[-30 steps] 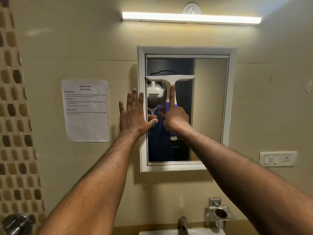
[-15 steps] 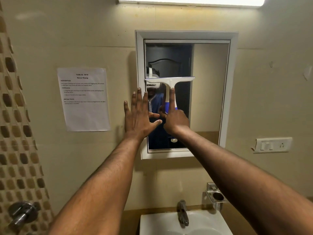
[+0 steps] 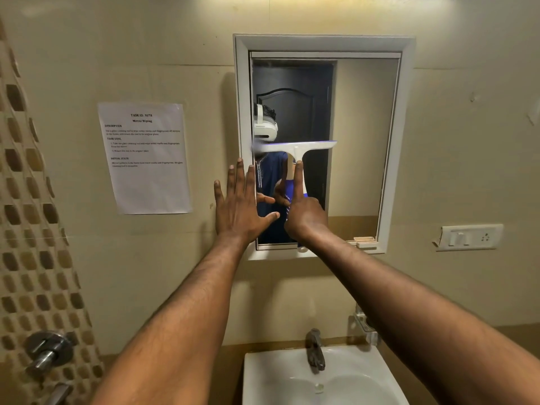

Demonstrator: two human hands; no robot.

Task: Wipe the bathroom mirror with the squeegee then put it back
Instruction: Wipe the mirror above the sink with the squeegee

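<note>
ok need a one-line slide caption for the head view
Right hand presses the squeegee across the mirror, left hand flat on its frame, above the sink.

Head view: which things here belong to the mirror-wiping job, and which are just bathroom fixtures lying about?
In the job:
- squeegee, blade across the glass
- mirror
- right hand, gripping the squeegee handle, forefinger along it
- left hand, flat on the mirror frame's left edge

Just there:
- printed task sheet
- washbasin
- tap
- switch plate
- wall valve
</note>
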